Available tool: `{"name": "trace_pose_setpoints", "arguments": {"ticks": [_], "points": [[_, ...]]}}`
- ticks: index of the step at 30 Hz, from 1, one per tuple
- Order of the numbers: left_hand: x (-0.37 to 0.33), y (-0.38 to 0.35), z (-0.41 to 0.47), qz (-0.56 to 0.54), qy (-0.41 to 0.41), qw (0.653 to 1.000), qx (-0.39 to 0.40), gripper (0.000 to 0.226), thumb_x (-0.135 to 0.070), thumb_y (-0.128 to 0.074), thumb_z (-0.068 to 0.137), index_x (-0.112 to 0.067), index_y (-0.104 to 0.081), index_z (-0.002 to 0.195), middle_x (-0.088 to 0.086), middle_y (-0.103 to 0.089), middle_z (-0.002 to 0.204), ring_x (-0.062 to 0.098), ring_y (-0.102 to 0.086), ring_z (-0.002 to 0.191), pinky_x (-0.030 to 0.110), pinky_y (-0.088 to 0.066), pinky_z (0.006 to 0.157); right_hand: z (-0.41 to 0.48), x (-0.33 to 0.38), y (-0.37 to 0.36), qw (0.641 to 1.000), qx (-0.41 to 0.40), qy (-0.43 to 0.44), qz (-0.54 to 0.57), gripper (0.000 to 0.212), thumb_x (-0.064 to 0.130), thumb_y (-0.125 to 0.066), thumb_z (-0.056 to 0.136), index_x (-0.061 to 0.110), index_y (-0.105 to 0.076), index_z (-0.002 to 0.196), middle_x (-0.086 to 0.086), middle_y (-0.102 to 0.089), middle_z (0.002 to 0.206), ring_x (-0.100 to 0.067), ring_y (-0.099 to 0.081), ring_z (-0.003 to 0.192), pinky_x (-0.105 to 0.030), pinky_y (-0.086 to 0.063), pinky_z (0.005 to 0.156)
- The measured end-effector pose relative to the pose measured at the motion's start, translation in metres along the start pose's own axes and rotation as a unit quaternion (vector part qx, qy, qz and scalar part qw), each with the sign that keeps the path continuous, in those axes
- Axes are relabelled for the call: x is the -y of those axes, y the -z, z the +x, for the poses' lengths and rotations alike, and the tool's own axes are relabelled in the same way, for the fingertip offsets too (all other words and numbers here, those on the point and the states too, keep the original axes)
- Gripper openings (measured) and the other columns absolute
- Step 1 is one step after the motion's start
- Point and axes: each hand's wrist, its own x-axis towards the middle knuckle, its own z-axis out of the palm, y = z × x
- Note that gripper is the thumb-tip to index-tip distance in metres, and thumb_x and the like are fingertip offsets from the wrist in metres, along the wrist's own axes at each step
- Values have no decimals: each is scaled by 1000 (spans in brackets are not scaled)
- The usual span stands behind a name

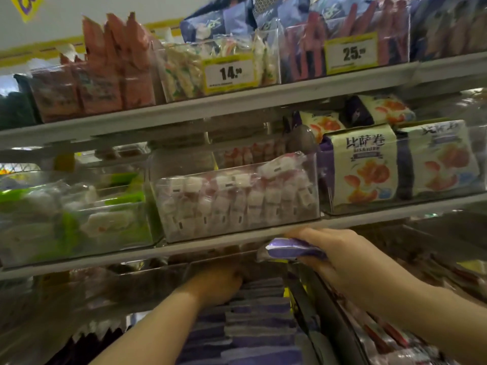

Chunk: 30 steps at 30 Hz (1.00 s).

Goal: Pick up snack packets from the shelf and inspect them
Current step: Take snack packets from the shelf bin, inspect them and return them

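While the right hand (340,256) grips a purple snack packet (292,249) just under the shelf edge (210,246), the left hand (218,283) lies on the row of purple packets (258,312) below. Its fingers are lost in shadow, so whether they grip cannot be told. Above stands a clear bin of pink-and-white sweets (237,201), with cream bags (363,167) just beside it.

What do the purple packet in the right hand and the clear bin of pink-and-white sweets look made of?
Small purple snack packet: probably glossy plastic film; it shows sheen and a pale sealed edge. Clear rectangular bin: rigid transparent plastic, perhaps acrylic; contents show through, corners glint.
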Motion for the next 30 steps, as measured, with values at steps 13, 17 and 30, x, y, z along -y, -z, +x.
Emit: {"name": "trace_pose_setpoints", "arguments": {"ticks": [13, 17, 30], "points": [[-1, -10, 9, 17, 25, 999, 39, 42, -31, -39, 96, -29, -45, 138, -1, -48, 145, 23, -46, 129, 34, -36, 107, 5, -7, -24, 999, -16, -27, -38, 39, 35, -55, 94, 39, -47, 132, 13, -59, 129, -14, -56, 115, -26, -46, 96], [6, -16, -3, 5, -56, 997, 46, 44, -29, -34, 99, -34, -46, 141, -7, -36, 154, 16, -36, 138, 30, -26, 117, 3, -6, -26, 999, -13, -37, -30, 45, 32, -54, 95, 40, -43, 137, 13, -54, 136, -19, -54, 120, -29, -45, 98], [29, 12, -95, -20, -152, 979, -137, 43, -23, -43, 96, -21, -54, 137, -17, -44, 146, 3, -50, 126, 17, -36, 108, 17, 14, -46, 998, 12, -37, -50, 42, 31, -51, 96, 31, -43, 137, 2, -56, 134, -22, -55, 118, -33, -45, 98]]}}
